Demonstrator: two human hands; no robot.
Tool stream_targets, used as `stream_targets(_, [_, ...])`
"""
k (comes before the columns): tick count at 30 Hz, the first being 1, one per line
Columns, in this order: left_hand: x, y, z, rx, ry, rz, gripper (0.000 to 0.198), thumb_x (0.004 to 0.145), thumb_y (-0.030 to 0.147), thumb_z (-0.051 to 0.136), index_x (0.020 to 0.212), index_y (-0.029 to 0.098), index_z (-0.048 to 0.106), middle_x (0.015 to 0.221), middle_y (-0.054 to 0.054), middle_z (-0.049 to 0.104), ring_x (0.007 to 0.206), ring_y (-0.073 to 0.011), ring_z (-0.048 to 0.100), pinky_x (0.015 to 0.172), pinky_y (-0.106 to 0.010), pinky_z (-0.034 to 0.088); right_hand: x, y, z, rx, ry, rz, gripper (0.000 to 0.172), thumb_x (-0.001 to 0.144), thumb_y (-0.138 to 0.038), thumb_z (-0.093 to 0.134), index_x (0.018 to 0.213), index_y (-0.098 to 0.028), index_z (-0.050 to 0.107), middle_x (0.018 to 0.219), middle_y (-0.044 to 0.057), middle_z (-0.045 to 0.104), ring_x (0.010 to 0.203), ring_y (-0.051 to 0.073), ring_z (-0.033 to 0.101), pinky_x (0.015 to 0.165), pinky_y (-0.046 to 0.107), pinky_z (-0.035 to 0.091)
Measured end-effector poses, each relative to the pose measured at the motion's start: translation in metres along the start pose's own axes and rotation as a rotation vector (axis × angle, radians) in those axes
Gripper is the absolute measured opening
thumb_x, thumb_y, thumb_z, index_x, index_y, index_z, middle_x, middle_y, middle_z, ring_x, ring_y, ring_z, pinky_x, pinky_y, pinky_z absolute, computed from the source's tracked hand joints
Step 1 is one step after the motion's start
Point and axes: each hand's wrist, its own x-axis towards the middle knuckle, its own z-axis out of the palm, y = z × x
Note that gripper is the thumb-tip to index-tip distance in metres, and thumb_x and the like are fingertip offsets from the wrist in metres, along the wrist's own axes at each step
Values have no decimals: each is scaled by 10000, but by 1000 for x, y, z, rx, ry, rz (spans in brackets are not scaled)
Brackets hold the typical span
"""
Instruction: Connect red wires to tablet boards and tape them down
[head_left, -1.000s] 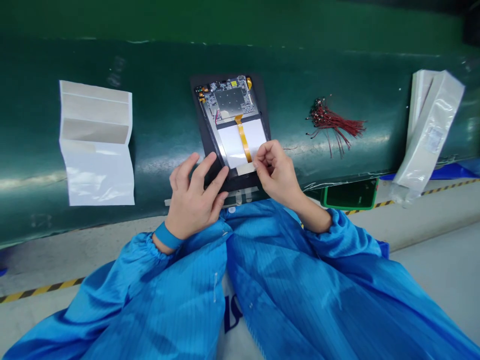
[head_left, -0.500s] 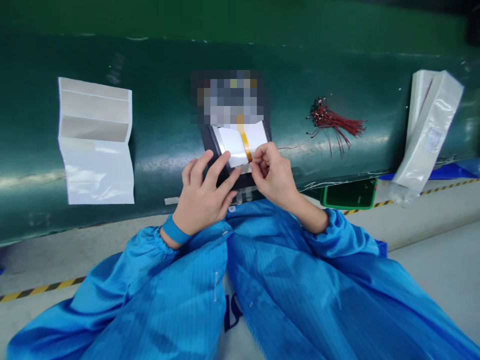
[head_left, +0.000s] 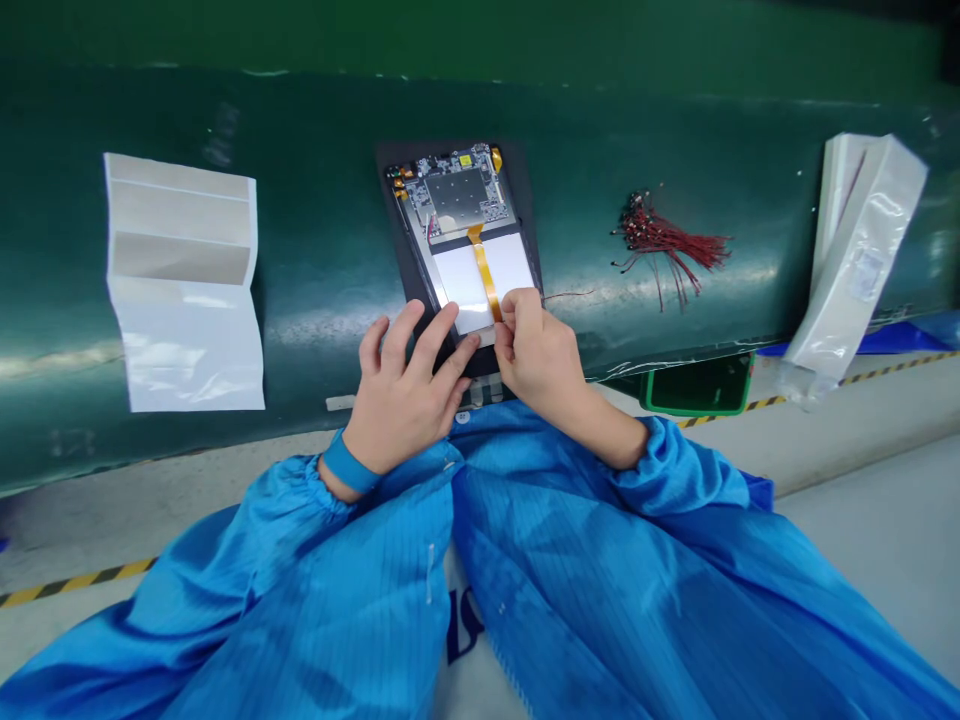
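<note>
An opened tablet lies on a dark mat, its circuit board at the far end. An orange flex cable runs down over the white battery. My left hand, fingers spread, rests on the near left edge with fingertips touching the tablet. My right hand is closed in a pinch at the near end, beside the cable's lower end. A thin red wire sticks out to the right from behind that hand; its other end is hidden by the fingers.
A bundle of red wires with black ends lies to the right. Farther right are white plastic-wrapped strips, overhanging the edge. A creased white sheet lies left. Below the table edge is a green bin.
The right hand has shifted slightly left and its fingers have curled further at the tablet's near end. The left hand stays in place. The circuit board, blurred out before, now shows clearly.
</note>
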Motion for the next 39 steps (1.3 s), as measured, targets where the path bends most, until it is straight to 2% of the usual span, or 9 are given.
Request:
stream_targets(4, [-1,0,-1,-28,1,-4,598,959,317,659,1543,327,531,1681,-81,434,1573,-397,333,1258,-623,241,0,-2,1,-30,-8,-9,191,983,-191,482,1166,-229,519,954,88,657,864,222,621,754,327,496])
stream_targets(10, [6,2,0,-30,-5,18,557,969,379,648,1515,323,558,1692,-74,415,1586,-409,301,1271,-626,218,1,-1,-2,-29,-44,17,238,972,-192,494,1207,-230,503,967,88,664,875,230,620,741,330,497])
stream_targets(14, [11,5,4,-61,-35,40,563,976,379,642,1528,342,540,1705,-61,395,1591,-392,300,1281,-610,219,1,5,-7,-53,32,-14,199,968,-224,525,1165,-238,509,955,75,657,865,222,610,710,316,473])
stream_targets(20, [16,6,2,-64,-52,38,601,962,364,670,1544,342,523,1718,-70,369,1597,-405,283,1283,-626,202,-12,33,-18,-40,191,-57,94,984,-255,528,1072,-232,553,911,42,615,796,178,598,715,314,475])
stream_targets(24, [26,9,3,-59,-79,67,627,967,361,664,1570,341,494,1722,-74,360,1602,-406,275,1285,-635,191,-22,46,-16,-6,187,-69,83,975,-230,513,1007,-226,590,885,39,618,783,168,587,707,303,483])
stream_targets(30, [40,12,9,-25,-122,120,631,995,380,630,1597,296,464,1719,-94,363,1605,-397,274,1292,-626,184,-22,47,-14,135,195,-52,63,962,-201,554,928,-208,607,827,13,605,703,129,553,654,266,457])
stream_targets(36, [27,-4,-9,38,-160,122,636,988,417,651,1593,327,478,1731,-105,333,1602,-432,261,1276,-650,198,-20,48,-13,162,228,-102,96,951,-140,557,898,-210,596,812,8,601,716,125,574,641,256,466])
stream_targets(39, [27,-3,-13,49,-180,107,624,992,436,640,1587,314,494,1734,-121,321,1602,-448,252,1271,-659,203,-20,49,-11,184,230,-108,116,947,-129,556,879,-218,580,806,7,593,715,128,569,636,262,460])
